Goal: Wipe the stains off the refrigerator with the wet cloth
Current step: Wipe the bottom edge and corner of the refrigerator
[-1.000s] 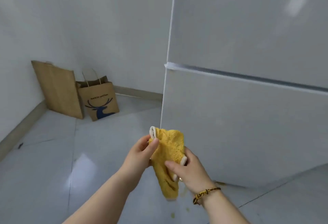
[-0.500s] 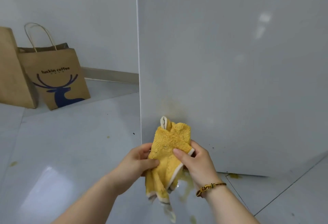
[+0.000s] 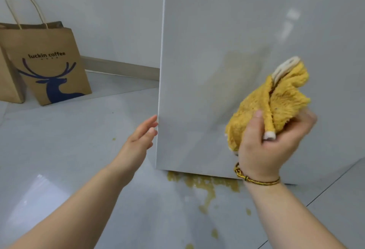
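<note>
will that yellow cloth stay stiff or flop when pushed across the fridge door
Probably floppy: the yellow cloth bunches into folds in the right hand. Its fluffy pile likely drags rather than slides on the glossy fridge door. Seems light: one hand holds it.

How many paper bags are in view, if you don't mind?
2. The deer-logo bag stands left of the fridge; a plain bag is just left of it, cut off by the frame edge. Others may be hidden.
</note>
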A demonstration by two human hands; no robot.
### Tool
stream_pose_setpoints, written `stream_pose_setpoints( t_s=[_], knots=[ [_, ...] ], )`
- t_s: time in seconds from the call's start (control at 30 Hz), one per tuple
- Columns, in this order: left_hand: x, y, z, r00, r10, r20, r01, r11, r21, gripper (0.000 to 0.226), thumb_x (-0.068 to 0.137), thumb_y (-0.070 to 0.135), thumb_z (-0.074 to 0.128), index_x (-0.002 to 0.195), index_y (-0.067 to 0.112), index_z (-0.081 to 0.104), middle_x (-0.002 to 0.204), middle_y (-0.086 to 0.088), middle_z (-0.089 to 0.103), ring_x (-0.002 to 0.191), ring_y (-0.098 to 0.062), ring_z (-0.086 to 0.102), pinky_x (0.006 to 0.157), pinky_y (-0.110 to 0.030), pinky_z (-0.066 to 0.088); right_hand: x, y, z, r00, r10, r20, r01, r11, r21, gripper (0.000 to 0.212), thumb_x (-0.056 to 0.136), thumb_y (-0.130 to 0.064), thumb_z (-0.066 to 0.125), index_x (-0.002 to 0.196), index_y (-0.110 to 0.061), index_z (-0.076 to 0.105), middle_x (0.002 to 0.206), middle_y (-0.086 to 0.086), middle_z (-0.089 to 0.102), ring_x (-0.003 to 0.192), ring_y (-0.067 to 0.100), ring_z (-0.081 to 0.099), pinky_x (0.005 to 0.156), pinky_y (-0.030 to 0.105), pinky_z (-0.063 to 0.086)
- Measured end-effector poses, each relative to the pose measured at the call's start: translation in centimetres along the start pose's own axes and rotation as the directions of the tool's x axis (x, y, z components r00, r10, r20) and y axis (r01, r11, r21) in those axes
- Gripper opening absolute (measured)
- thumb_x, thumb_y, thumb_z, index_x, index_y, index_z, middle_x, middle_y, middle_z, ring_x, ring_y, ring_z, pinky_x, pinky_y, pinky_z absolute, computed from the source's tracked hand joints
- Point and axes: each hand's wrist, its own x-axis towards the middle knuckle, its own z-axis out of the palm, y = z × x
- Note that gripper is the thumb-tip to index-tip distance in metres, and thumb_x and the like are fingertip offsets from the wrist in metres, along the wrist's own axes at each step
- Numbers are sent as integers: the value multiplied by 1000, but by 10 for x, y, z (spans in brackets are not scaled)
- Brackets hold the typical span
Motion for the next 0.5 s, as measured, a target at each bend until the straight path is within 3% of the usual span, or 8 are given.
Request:
stream_pose_setpoints(
  t_s=[0.1,0.17,0.23,0.3,0.4,0.5],
  knots=[
    [4,-4,-2,998,7,69,-7,1000,-4,28,99,21,27,118,40,35,122,11,45,118,-8,42,101,-26,31,-14,24,28,920,-334,208,355,932,-74,14,92,-18,40,99,-7,43,103,4,41,110,17,44,100,24,29],
    [8,-5,-9,995,24,93,-25,1000,13,23,99,26,31,116,41,38,121,11,48,119,-7,42,100,-25,30,-45,42,45,790,-453,413,535,839,-102,29,96,-27,27,107,-7,46,115,11,41,120,31,37,110,33,23],
    [11,-7,-13,989,50,137,-53,998,17,23,89,39,38,110,46,42,119,17,51,118,-3,45,99,-24,31,-79,58,52,641,-527,558,695,707,-130,29,97,-15,25,115,-9,47,122,9,41,127,27,28,115,35,15],
    [11,-11,-13,984,57,166,-59,998,7,25,83,42,38,105,50,43,121,22,50,117,3,45,100,-22,32,-105,75,49,496,-554,669,802,587,-109,34,97,-5,22,118,-9,47,125,6,41,127,27,33,115,34,14],
    [12,-18,-12,987,50,151,-52,999,10,24,90,36,42,105,55,41,126,23,45,125,-3,40,107,-25,27,-127,95,44,289,-528,798,899,437,-37,37,96,-4,17,119,-8,47,129,2,41,121,19,40,114,33,12],
    [12,-20,-13,987,61,151,-68,997,39,30,86,39,45,109,58,37,130,25,43,130,0,33,105,-22,24,-147,114,45,47,-368,929,973,228,41,54,94,2,10,120,-12,55,130,-7,54,122,14,37,114,33,8]
  ],
)
